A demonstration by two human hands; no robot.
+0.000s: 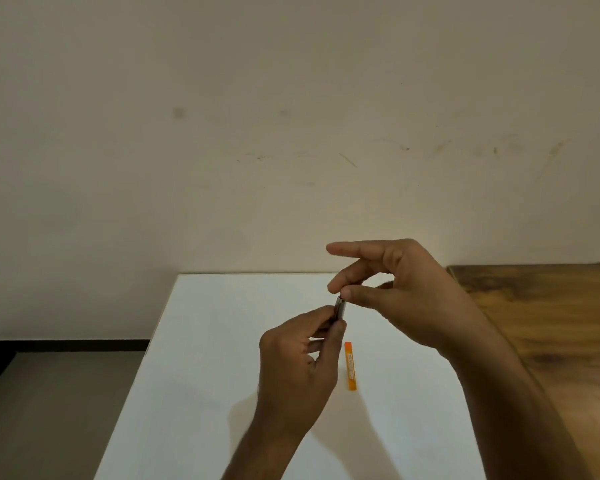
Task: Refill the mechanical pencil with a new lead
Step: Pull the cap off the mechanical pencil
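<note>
Pencil (340,308) mostly hidden in left hand (300,362)

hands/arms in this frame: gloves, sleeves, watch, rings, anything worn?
Nothing worn that shows. The left hand and the right hand are both bare: no gloves, no rings visible. Both forearms are bare too, as far as the bottom edge of the frame, with no sleeve cuff, watch or wristband in sight. No markers, tape or cables on either arm.

Orange lead case (351,366) lies seemingly alone on white table (205,341).
</note>
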